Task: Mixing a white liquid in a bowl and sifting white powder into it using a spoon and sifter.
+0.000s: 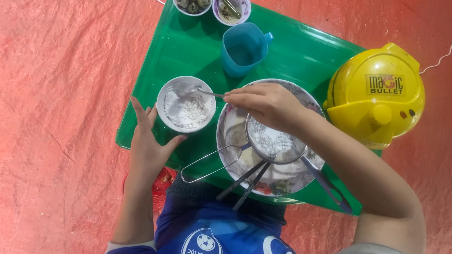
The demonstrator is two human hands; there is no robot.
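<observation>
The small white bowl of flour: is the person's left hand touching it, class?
Touching. The head view shows the left hand cupping the white bowl, its thumb and fingers against the wall.

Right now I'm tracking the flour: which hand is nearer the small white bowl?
Left. The left hand cups the white bowl at its near side; the right hand holds a spoon reaching into it.

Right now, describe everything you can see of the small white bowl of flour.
The small white bowl is round, plain, probably ceramic or plastic, standing upright on the green tray. White powder lies heaped in it. The left hand cups its near side; the right hand dips a metal spoon into it.
</observation>
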